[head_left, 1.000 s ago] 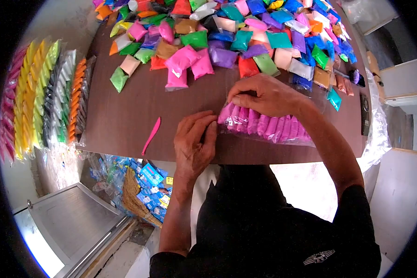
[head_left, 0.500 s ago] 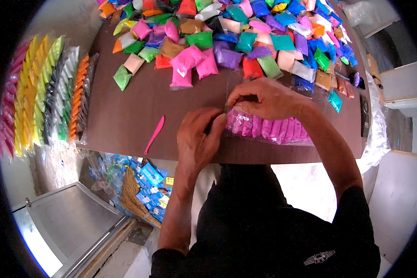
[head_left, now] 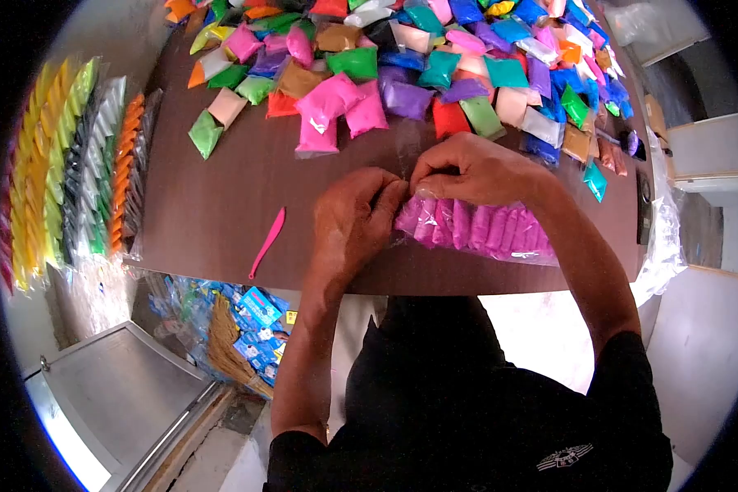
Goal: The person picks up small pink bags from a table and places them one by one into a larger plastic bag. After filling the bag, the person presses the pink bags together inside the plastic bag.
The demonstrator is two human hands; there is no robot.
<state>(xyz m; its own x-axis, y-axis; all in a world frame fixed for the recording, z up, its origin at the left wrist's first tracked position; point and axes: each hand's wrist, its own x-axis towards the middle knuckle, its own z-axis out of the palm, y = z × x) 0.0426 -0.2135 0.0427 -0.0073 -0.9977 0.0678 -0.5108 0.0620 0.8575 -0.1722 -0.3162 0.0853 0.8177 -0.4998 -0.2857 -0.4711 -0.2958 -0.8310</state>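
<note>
Head view, looking down over the brown counter [head_left: 238,189]. My left hand [head_left: 354,220] and my right hand [head_left: 477,168] meet at the left end of a clear plastic bag [head_left: 541,256], fingers curled, both pinching its loose film. The bag lies flat near the counter's front edge and holds a row of pink packets [head_left: 476,225] packed side by side; my right wrist rests across its upper side. A pink plastic tool [head_left: 268,240] lies by itself on the counter, well to the left of my left hand. A heap of loose coloured packets [head_left: 467,66] covers the far half of the counter, with three bright pink ones [head_left: 336,111] at its near edge. Filled bags sorted by colour [head_left: 66,180] lie in rows off the counter's left end.
</note>
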